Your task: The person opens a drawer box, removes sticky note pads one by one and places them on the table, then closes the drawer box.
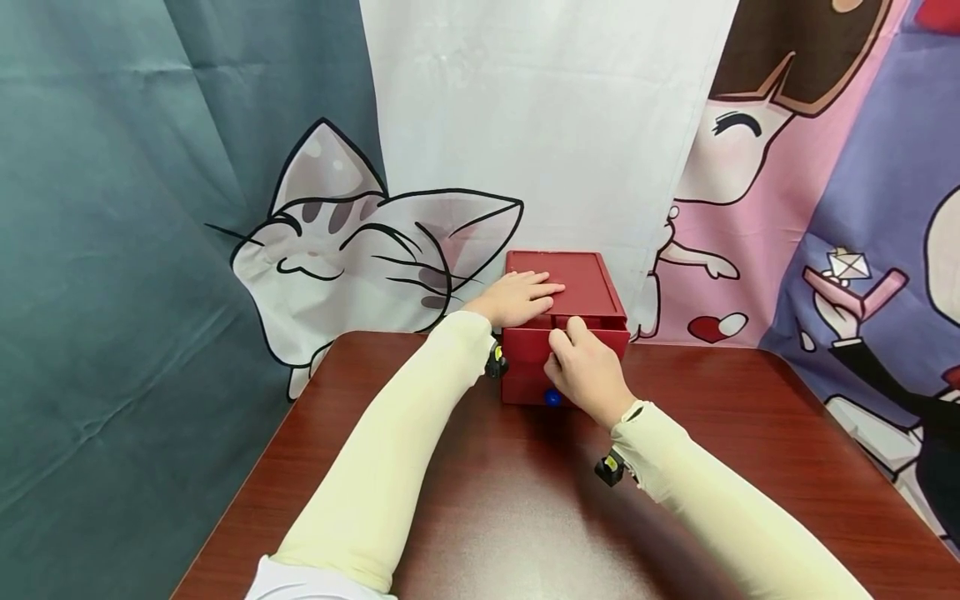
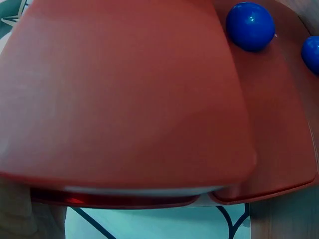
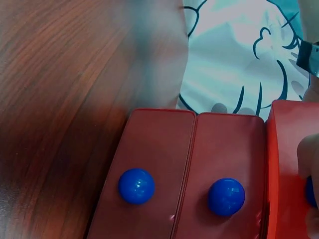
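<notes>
Cloth [image 1: 97, 250] in teal hangs beyond the table's left edge, and a printed cat [image 1: 360, 258] smiles from it behind the far left corner. A pale sleeve [image 1: 382, 450] reaches in from the near edge, with a small black device [image 1: 497, 362] at its wrist. Its left hand [image 1: 517, 298] lies flat across the left side of the red box's top, near the front edge, fingers straight and slightly apart, gripping nothing.

The red box [image 1: 577, 283] stands at about the middle of the far edge of the table [image 1: 480, 533]. Its top drawer [image 1: 525, 350] juts out partway, leaving a dark gap under the lid; the two lower fronts each bear a blue knob, the middle one [image 3: 227, 197] and the bottom one [image 3: 136, 186].

The right hand [image 1: 588, 367] is curled at the top drawer's front, fingers pinching the top knob [image 3: 311, 191], mostly hidden. Another black device [image 1: 610, 468] sits at the right sleeve's [image 1: 735, 500] cuff. Pink cloth [image 1: 795, 250] hangs behind the far right corner.
</notes>
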`<state>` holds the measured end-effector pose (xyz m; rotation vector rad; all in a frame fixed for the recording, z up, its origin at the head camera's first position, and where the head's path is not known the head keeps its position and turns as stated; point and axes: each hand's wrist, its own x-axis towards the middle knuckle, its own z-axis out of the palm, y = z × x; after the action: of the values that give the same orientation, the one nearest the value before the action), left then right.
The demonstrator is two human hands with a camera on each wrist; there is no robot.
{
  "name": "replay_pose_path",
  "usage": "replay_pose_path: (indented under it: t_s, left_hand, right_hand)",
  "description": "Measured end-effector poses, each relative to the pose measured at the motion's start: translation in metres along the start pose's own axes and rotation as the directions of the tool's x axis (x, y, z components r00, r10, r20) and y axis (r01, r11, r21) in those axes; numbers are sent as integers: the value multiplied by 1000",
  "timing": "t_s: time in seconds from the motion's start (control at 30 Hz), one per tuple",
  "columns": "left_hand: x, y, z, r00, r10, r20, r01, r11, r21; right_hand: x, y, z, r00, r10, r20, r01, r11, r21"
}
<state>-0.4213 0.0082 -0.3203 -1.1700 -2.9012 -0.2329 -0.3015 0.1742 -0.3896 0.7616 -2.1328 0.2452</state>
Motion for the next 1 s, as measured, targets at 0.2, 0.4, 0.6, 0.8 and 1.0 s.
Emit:
replay_pose_path:
  t_s: [0.2,0.4,0.6,0.8,1.0]
  left_hand:
    - [-3,-2,1,999,3,-42,-4,1000,-27]
    - [-8,-1,0,999,-7,-48,5,999,-47]
    - [-10,1,-1,999,-4,-52,1,999,-50]
    - [-7,1,0,998,14,-63,-17,999,-45]
    - [-4,0,3,998,12,-67,-16,998,-58]
  right_hand:
    - [-1,-6,-5,1000,4,29,-4,1000,13]
    - [-3,-10,-8,998,17,60,-18,1000,15]
    - [-6,-13,-12,999,-1,50,1,1000,2]
    - [-8,-15,-17,999,-19,30,19,1000,-20]
    - [-10,-18,-20,999,-19,31,20,999,-27]
